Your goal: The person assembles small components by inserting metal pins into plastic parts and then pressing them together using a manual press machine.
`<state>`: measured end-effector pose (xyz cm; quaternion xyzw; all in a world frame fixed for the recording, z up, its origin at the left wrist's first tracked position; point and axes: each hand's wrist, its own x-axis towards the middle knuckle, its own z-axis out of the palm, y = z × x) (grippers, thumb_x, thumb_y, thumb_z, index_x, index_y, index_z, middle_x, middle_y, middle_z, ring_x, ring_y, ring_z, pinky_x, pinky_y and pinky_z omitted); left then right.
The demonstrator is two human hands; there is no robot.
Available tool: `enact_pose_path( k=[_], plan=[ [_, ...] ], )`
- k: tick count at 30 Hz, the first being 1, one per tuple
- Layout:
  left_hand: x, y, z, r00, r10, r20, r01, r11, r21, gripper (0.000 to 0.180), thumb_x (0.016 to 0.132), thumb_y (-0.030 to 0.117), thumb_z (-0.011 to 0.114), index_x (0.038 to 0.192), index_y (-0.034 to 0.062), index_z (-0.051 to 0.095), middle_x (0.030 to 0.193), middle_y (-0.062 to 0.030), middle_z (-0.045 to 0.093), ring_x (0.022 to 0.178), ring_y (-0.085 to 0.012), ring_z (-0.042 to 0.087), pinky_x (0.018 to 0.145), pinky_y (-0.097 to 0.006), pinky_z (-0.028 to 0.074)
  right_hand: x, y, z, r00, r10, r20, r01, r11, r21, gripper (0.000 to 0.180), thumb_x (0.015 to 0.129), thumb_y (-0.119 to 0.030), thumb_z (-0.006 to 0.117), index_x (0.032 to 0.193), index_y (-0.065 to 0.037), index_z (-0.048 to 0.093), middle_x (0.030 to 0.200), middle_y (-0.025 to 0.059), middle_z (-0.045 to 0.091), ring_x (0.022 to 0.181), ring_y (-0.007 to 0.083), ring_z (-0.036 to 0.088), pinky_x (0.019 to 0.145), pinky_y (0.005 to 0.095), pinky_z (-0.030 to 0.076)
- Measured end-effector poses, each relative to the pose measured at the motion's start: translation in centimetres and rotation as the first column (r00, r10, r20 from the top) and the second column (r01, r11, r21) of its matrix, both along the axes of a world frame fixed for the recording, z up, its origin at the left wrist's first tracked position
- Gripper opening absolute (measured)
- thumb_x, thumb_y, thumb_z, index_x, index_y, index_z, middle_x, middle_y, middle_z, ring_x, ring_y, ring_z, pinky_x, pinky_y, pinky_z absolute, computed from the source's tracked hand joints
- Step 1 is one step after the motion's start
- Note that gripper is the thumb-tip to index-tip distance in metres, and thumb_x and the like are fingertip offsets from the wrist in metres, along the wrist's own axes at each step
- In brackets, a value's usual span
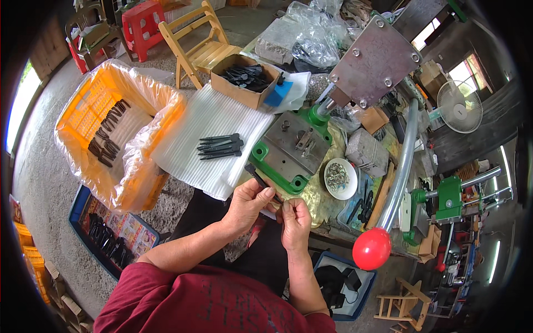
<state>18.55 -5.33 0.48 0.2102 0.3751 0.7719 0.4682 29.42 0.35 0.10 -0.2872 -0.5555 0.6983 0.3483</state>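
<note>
My left hand (248, 206) is closed around a black plastic stake (256, 176), whose wider end points up and left toward the green press base. Close beside it, my right hand (294, 222) is pinched at the stake's other end; what its fingertips hold is hidden. Several similar black stakes (219, 146) lie in a row on a white foam sheet (189, 125). Ahead of my hands stands a green hand press (291, 186) with a steel plate (288, 147) on its base. Right of it, a white bowl (348, 194) contains small metal pieces.
A cardboard box (244, 99) of black parts stands beyond the foam. At left is a plastic-lined yellow crate (161, 145) with black parts. A blue tray (158, 226) sits below it. The press lever's red ball knob (372, 248) projects at the right, near a grey block (366, 152).
</note>
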Motion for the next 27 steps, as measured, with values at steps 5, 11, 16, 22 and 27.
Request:
enact_pose_path(
  k=[5,11,16,22,27],
  plan=[
    [-0.7,0.9,0.4,1.0,0.023,-0.008,-0.023,0.999,0.025,0.014,0.083,0.015,0.051,0.091,0.0035,0.051,0.08,-0.006,0.058,0.069,-0.0117,0.057,0.056,-0.022,0.048,-0.4,0.3,-0.1,0.996,-0.078,0.047,0.07,0.986,0.15,0.018,0.084,-0.02,0.05,0.08,-0.004,0.044,0.061,0.0009,0.044,0.054,0.0073,0.041,0.049,0.0192,0.034],
    [-4.2,4.6,1.6,0.902,0.061,-0.427,-0.099,0.993,-0.068,0.008,0.083,0.008,0.047,0.084,0.0006,0.051,0.077,-0.0051,0.057,0.067,-0.0112,0.056,0.054,-0.022,0.047,0.5,0.3,-0.5,0.998,-0.058,0.032,0.053,0.989,0.141,0.016,0.085,-0.018,0.047,0.08,-0.003,0.043,0.063,0.0021,0.045,0.054,0.0081,0.042,0.05,0.0194,0.035],
    [-6.8,10.0,2.2,0.796,0.055,-0.603,-0.138,0.986,-0.092,0.006,0.081,0.006,0.049,0.08,0.0008,0.051,0.07,-0.0031,0.055,0.059,-0.0086,0.053,0.052,-0.021,0.044,1.1,0.0,-0.8,0.998,-0.062,0.029,0.057,0.986,0.155,0.015,0.085,-0.016,0.046,0.08,-0.003,0.043,0.063,0.0032,0.046,0.053,0.0081,0.042,0.051,0.0196,0.035],
    [-7.9,13.4,1.6,0.649,0.077,-0.757,-0.211,0.974,-0.081,0.007,0.078,0.009,0.055,0.082,0.0034,0.052,0.065,-0.0008,0.053,0.054,-0.0078,0.051,0.051,-0.022,0.041,1.9,0.0,-1.2,0.993,-0.1,0.069,0.088,0.982,0.166,0.013,0.085,-0.014,0.046,0.08,-0.002,0.044,0.062,0.0035,0.047,0.054,0.0082,0.042,0.051,0.0197,0.035],
    [-7.9,13.8,1.5,0.648,0.069,-0.758,-0.214,0.972,-0.095,0.008,0.078,0.009,0.055,0.082,0.0029,0.052,0.065,-0.0013,0.053,0.055,-0.0082,0.051,0.052,-0.023,0.042,2.3,0.2,-2.0,0.991,-0.109,0.076,0.097,0.984,0.147,0.012,0.085,-0.013,0.047,0.08,-0.002,0.044,0.062,0.0032,0.047,0.053,0.0083,0.042,0.051,0.02,0.035]
  ],
)
